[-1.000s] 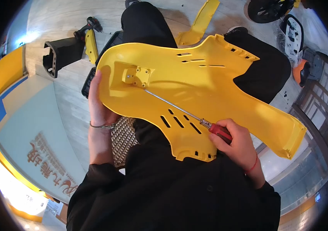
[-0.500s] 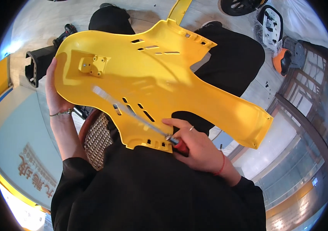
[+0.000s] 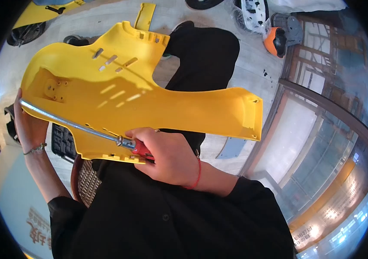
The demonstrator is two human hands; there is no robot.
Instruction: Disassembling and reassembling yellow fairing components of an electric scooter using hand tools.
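A large yellow plastic panel (image 3: pixel 192 110) lies tilted across my lap, with slots and a recessed mount (image 3: pixel 54 90) with screw holes near its left end. My left hand (image 3: pixel 28 123) grips the panel's left edge, fingers partly hidden behind it. My right hand (image 3: pixel 166 157) is closed on the red handle of a screwdriver (image 3: pixel 140 148) at the panel's near edge. The long steel shaft crosses toward the upper left, its tip close to my left hand and the panel's left edge; whether it touches cannot be told.
A yellow strip (image 3: pixel 146 15) lies beyond the panel. An orange helmet (image 3: pixel 273 42), plastic-wrapped parts (image 3: pixel 253 13) and a wheel (image 3: pixel 203 3) are at the back. A black case (image 3: pixel 61 142) and wicker seat (image 3: pixel 86 183) are at left, framed glass (image 3: pixel 304 129) at right.
The panel has tilted and shifted leftward in view. My right hand and screwdriver have moved left, the shaft now reaching toward the left edge. The whole view has swung, showing more of the right side.
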